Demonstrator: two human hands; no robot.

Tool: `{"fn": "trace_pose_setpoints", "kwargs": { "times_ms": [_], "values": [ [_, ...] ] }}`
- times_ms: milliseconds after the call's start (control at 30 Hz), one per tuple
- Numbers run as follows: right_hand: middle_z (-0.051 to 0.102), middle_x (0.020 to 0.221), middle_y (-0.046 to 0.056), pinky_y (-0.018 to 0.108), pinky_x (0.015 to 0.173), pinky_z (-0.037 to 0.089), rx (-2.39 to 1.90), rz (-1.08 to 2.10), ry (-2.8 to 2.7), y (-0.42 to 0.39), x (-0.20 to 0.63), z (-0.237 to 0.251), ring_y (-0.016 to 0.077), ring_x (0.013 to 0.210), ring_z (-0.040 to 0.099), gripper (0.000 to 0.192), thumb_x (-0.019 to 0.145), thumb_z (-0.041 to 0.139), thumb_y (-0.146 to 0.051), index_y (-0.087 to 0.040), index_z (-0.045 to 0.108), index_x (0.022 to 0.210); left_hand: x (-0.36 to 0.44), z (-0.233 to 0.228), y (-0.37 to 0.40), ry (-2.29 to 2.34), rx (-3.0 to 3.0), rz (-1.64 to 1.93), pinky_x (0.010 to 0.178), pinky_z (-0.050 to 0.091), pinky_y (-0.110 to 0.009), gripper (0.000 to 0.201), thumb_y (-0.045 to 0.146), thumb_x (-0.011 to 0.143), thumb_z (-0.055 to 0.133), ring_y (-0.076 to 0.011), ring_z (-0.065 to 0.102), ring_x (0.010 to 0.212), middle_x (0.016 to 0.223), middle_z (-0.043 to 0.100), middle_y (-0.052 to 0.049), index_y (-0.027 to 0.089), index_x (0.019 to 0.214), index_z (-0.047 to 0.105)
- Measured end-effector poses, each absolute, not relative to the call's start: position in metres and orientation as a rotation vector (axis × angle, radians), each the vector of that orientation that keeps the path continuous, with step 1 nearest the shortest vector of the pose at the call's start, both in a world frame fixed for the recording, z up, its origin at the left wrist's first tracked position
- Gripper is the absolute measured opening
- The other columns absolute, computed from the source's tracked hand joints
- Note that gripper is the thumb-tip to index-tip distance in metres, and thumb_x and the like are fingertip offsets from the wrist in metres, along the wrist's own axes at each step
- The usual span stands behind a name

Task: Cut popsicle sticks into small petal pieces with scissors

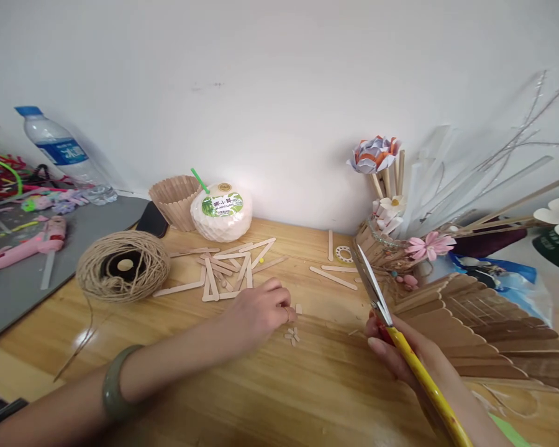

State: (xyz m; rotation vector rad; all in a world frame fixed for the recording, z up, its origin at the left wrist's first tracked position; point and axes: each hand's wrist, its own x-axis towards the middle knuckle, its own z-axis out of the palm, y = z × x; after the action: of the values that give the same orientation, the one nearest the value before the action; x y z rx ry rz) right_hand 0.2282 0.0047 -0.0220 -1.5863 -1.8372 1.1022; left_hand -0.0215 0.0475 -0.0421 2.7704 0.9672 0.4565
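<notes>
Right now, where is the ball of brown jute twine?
In the head view, the ball of brown jute twine sits on the wooden table, left of the scattered wooden craft sticks, beyond the left hand.

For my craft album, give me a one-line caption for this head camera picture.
Right hand holds yellow-handled scissors; left hand rests by cut stick pieces.

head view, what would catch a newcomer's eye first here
The yellow-handled scissors stand out first, held in the right hand at lower right with blades pointing up and away. Left of them, the left hand rests on the wooden table over small cut wood pieces, with a scatter of craft sticks behind. A ball of twine sits at left.
</notes>
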Motion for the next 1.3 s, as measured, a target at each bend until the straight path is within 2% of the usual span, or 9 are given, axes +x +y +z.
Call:
{"fn": "trace_pose_setpoints", "kwargs": {
  "times_ms": [133,267,433,533,633,733,833,1000,1300],
  "values": [
    [0.036,0.064,-0.005,0.025,0.051,0.032,-1.554,1.134,-1.785,0.004,0.228,-0.021,0.0133,0.057,0.035,0.028,0.083,0.048,-0.045,-0.022,0.042,0.070,-0.011,-0.033,0.051,0.907,2.895,0.228,0.067,0.044,-0.027,0.020,0.014,0.088,0.043,-0.0189,0.051,0.084,0.080,0.059,-0.007,0.016,0.086,0.063],
    [0.036,0.064,-0.006,0.025,0.052,0.032,-1.577,1.178,-1.743,0.005,0.229,-0.021,0.0133,0.057,0.034,0.028,0.081,0.051,-0.046,-0.022,0.041,0.070,-0.007,-0.026,0.054,0.863,3.018,0.061,0.053,0.040,-0.028,0.015,0.014,0.084,0.051,-0.0211,0.050,0.080,0.072,0.059,-0.008,0.015,0.074,0.063],
    [0.035,0.065,-0.006,0.025,0.052,0.031,-1.518,1.214,-1.696,0.005,0.235,-0.025,0.0135,0.058,0.032,0.026,0.086,0.046,-0.044,-0.022,0.041,0.072,0.000,-0.027,0.058,0.764,3.038,0.124,0.044,0.032,-0.028,0.016,0.009,0.078,0.058,-0.0230,0.051,0.079,0.068,0.060,-0.008,0.014,0.063,0.061],
    [0.035,0.064,-0.006,0.027,0.053,0.029,-1.452,1.158,-1.658,0.004,0.238,-0.026,0.0138,0.057,0.031,0.026,0.087,0.046,-0.043,-0.023,0.041,0.072,0.019,-0.025,0.061,0.758,2.988,0.217,0.048,0.038,-0.028,0.015,0.013,0.080,0.057,-0.0217,0.053,0.076,0.067,0.062,-0.006,0.014,0.066,0.063],
    [0.037,0.064,-0.004,0.028,0.053,0.029,-1.325,1.093,-1.555,0.002,0.239,-0.023,0.0149,0.057,0.033,0.027,0.086,0.048,-0.044,-0.023,0.042,0.069,0.041,-0.016,0.066,0.781,2.891,0.370,0.067,0.047,-0.026,0.015,0.021,0.085,0.053,-0.0163,0.057,0.079,0.080,0.066,-0.003,0.015,0.080,0.066],
    [0.037,0.062,-0.004,0.029,0.052,0.030,-1.194,1.044,-1.428,0.001,0.240,-0.017,0.0156,0.055,0.033,0.029,0.083,0.051,-0.045,-0.023,0.042,0.065,0.049,-0.005,0.072,0.923,2.528,0.674,0.077,0.046,-0.023,0.016,0.016,0.085,0.053,-0.0133,0.060,0.084,0.089,0.069,-0.003,0.016,0.091,0.067],
    [0.038,0.061,-0.003,0.030,0.055,0.031,-1.112,1.004,-1.383,-0.001,0.241,-0.012,0.0161,0.055,0.034,0.033,0.083,0.049,-0.047,-0.023,0.043,0.062,0.041,0.001,0.074,0.998,1.873,0.859,0.073,0.047,-0.024,0.027,0.010,0.077,0.061,-0.0126,0.061,0.075,0.082,0.070,0.000,0.018,0.102,0.066],
    [0.037,0.058,-0.004,0.028,0.049,0.029,-1.117,1.090,-1.399,-0.004,0.238,-0.011,0.0151,0.052,0.033,0.031,0.082,0.051,-0.048,-0.023,0.044,0.065,0.027,0.001,0.064,1.012,1.246,0.839,0.072,0.047,-0.025,0.009,0.018,0.063,0.073,-0.0135,0.061,0.072,0.073,0.070,-0.002,0.014,0.071,0.071],
    [0.042,0.065,-0.002,0.025,0.052,0.032,-1.350,1.175,-1.715,-0.011,0.228,-0.007,0.0151,0.059,0.038,0.047,0.077,0.048,-0.067,-0.020,0.048,0.072,0.036,0.010,0.047,0.926,0.837,0.956,0.065,0.044,-0.021,0.019,0.018,0.053,0.080,-0.0080,0.056,0.061,0.063,0.066,0.001,0.015,0.068,0.071]
  ]
}}
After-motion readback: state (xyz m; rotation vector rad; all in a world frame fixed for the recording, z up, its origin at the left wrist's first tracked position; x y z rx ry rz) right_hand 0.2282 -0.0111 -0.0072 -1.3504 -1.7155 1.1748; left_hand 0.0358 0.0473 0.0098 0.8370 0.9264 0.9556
